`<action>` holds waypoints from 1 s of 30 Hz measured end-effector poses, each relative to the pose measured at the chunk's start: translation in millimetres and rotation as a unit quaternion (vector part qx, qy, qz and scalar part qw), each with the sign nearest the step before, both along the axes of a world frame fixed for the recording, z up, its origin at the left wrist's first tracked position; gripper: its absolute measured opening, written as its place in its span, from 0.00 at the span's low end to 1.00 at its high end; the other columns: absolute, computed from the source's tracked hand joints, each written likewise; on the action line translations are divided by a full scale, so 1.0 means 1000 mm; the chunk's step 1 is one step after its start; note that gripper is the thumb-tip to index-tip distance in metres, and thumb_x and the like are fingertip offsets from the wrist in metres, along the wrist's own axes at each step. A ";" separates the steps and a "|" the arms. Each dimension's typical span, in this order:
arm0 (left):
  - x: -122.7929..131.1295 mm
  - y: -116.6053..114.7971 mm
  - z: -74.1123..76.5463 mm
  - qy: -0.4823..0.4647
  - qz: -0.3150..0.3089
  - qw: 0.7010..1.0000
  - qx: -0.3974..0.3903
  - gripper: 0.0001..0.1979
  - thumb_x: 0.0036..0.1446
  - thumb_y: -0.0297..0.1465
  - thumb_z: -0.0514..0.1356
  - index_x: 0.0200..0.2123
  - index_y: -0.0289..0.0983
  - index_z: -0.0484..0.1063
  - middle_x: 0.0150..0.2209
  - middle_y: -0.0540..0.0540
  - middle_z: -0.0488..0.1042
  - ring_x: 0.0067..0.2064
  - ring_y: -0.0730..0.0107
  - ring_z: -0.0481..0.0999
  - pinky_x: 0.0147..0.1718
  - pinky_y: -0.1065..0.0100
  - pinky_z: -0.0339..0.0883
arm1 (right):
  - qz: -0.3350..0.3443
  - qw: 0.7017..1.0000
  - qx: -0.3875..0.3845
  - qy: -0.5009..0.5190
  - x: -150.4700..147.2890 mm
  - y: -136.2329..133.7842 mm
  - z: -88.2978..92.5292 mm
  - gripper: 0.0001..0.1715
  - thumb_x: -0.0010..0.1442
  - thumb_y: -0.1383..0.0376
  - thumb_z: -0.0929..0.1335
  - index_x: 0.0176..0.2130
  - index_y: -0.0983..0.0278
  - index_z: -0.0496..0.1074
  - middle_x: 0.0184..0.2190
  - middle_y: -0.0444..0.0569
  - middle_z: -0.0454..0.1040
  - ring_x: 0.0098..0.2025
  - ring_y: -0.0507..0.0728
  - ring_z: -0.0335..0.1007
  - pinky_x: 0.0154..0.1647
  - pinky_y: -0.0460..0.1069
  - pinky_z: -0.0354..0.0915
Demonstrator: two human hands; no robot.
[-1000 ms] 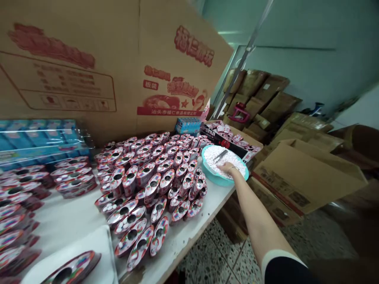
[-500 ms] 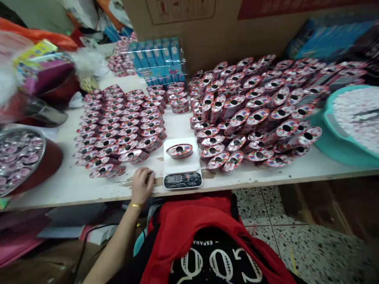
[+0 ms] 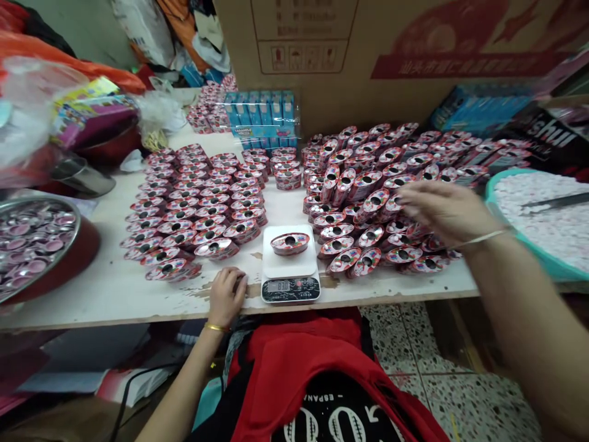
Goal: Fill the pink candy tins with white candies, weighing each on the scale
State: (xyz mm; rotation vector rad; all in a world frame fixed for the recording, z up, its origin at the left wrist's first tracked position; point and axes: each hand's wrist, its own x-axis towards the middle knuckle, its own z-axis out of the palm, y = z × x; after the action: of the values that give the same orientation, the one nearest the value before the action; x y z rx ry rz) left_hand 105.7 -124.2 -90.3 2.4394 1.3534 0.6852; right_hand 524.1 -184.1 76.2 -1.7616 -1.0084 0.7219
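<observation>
My left hand point(image 3: 226, 296) rests on the table's front edge, left of the scale. Its thumb is apart from the loosely bent fingers, and it holds nothing. My right hand point(image 3: 444, 212) hovers over the packs on the right, fingers pointing left and drawn together; what they hold, if anything, is hidden. On the white kitchen scale point(image 3: 291, 265) stands one oval, red-and-pink patterned pack point(image 3: 289, 244) with a dark hole in its top. The display seems to read 83.0. Similar packs point(image 3: 368, 205) crowd the right side, some tilted, with white pieces on several tops.
Rows of similar packs point(image 3: 197, 209) stand on the left. A teal basin point(image 3: 504, 212) of small white pieces and tongs point(image 3: 556, 201) is at right. A red bowl point(image 3: 85, 245) of pink pieces sits at left. Behind are blue boxes point(image 3: 264, 116) and a large carton point(image 3: 313, 104).
My right hand has come into view from the right, over the packs. My left hand stays at the table edge. The camera view has shifted slightly; the pack remains on the scale.
</observation>
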 end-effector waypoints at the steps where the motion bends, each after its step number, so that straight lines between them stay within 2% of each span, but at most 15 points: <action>1: -0.001 0.000 -0.001 -0.005 -0.002 1.000 0.003 0.07 0.59 0.33 0.52 0.35 0.37 0.67 0.36 0.44 0.68 0.40 0.65 0.67 0.41 0.63 0.62 | 0.055 0.998 -0.001 0.031 -0.020 0.008 0.004 0.12 0.53 0.60 0.69 0.34 0.67 0.75 0.24 0.48 0.73 0.22 0.45 0.64 0.24 0.43 0.57; 4: -0.004 -0.001 -0.004 -0.014 -0.005 1.000 0.008 0.07 0.59 0.33 0.52 0.35 0.37 0.67 0.36 0.44 0.68 0.41 0.65 0.67 0.41 0.63 0.62 | 0.216 0.976 -0.028 -0.012 -0.086 0.035 0.000 0.07 0.54 0.66 0.68 0.32 0.69 0.73 0.19 0.44 0.68 0.20 0.46 0.59 0.22 0.43 0.55; 6: -0.006 -0.001 -0.006 -0.015 -0.005 1.000 0.006 0.07 0.59 0.33 0.52 0.36 0.37 0.67 0.37 0.44 0.68 0.41 0.65 0.67 0.41 0.63 0.62 | 0.271 0.957 -0.038 -0.097 -0.122 0.050 -0.011 0.04 0.54 0.70 0.67 0.30 0.70 0.73 0.19 0.43 0.67 0.22 0.47 0.59 0.25 0.43 0.55; 8: -0.006 -0.002 -0.006 -0.019 -0.005 1.000 0.007 0.06 0.59 0.32 0.52 0.36 0.37 0.67 0.37 0.44 0.68 0.41 0.65 0.67 0.41 0.63 0.62 | 0.299 0.934 -0.055 -0.186 -0.142 0.060 -0.021 0.05 0.54 0.73 0.66 0.29 0.69 0.73 0.21 0.44 0.68 0.24 0.48 0.59 0.27 0.44 0.54; 10: -0.007 -0.002 -0.006 -0.024 -0.005 1.000 0.008 0.06 0.59 0.32 0.52 0.36 0.38 0.67 0.37 0.44 0.68 0.41 0.65 0.67 0.41 0.63 0.62 | 0.310 0.914 -0.079 -0.251 -0.150 0.065 -0.027 0.04 0.54 0.73 0.67 0.30 0.69 0.74 0.23 0.46 0.69 0.26 0.49 0.60 0.29 0.44 0.54; 13: -0.007 -0.001 -0.004 -0.031 -0.009 0.999 0.008 0.06 0.59 0.31 0.52 0.35 0.38 0.67 0.37 0.45 0.68 0.40 0.65 0.67 0.41 0.63 0.62 | 0.309 0.898 -0.108 -0.293 -0.152 0.066 -0.031 0.05 0.54 0.71 0.68 0.34 0.69 0.74 0.26 0.48 0.70 0.28 0.50 0.62 0.30 0.44 0.54; 16: -0.007 -0.001 -0.004 -0.037 -0.012 0.999 0.008 0.06 0.59 0.32 0.52 0.35 0.38 0.67 0.37 0.45 0.68 0.40 0.65 0.67 0.41 0.63 0.61 | 0.309 0.894 -0.115 -0.302 -0.153 0.066 -0.032 0.07 0.53 0.71 0.69 0.36 0.68 0.74 0.25 0.47 0.70 0.28 0.50 0.62 0.31 0.44 0.54; 19: -0.007 -0.001 -0.005 -0.041 -0.012 0.999 0.009 0.06 0.58 0.32 0.52 0.35 0.38 0.67 0.36 0.45 0.68 0.40 0.65 0.67 0.41 0.63 0.61 | 0.302 0.902 -0.101 -0.290 -0.154 0.067 -0.031 0.03 0.52 0.72 0.69 0.32 0.68 0.74 0.23 0.46 0.69 0.27 0.50 0.60 0.31 0.45 0.54; 21: -0.007 -0.001 -0.006 -0.042 -0.011 0.999 0.010 0.06 0.58 0.32 0.53 0.35 0.38 0.67 0.37 0.45 0.68 0.40 0.65 0.67 0.41 0.63 0.61 | 0.291 0.922 -0.089 -0.238 -0.151 0.068 -0.029 0.03 0.52 0.74 0.69 0.28 0.68 0.73 0.22 0.45 0.68 0.26 0.49 0.60 0.30 0.45 0.55; 24: -0.007 -0.002 -0.006 -0.044 -0.010 0.999 0.008 0.06 0.58 0.32 0.53 0.35 0.38 0.67 0.37 0.45 0.68 0.40 0.65 0.67 0.41 0.63 0.62 | 0.250 0.963 -0.097 -0.019 -0.139 0.065 -0.025 0.05 0.53 0.71 0.69 0.26 0.68 0.70 0.19 0.43 0.66 0.22 0.47 0.58 0.25 0.44 0.55; 27: -0.006 -0.003 -0.006 -0.047 -0.007 0.999 0.001 0.06 0.58 0.32 0.53 0.35 0.38 0.68 0.37 0.45 0.68 0.40 0.65 0.67 0.41 0.63 0.62 | 0.175 0.953 -0.107 0.225 -0.120 0.056 -0.022 0.06 0.52 0.66 0.71 0.28 0.68 0.71 0.21 0.44 0.68 0.21 0.46 0.60 0.20 0.42 0.56; 30: -0.005 -0.003 -0.005 -0.051 -0.005 0.999 -0.002 0.06 0.58 0.32 0.53 0.36 0.38 0.68 0.37 0.45 0.68 0.40 0.65 0.67 0.41 0.63 0.62 | 0.119 0.932 -0.114 0.322 -0.102 0.044 -0.023 0.05 0.50 0.69 0.72 0.30 0.69 0.73 0.28 0.49 0.72 0.25 0.46 0.64 0.23 0.40 0.61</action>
State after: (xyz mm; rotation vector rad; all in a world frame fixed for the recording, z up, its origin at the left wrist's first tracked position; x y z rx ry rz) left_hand 100.5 -126.7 -95.3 2.3717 1.3030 0.7912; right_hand 421.9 -139.7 53.4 -1.4330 -0.7005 1.5049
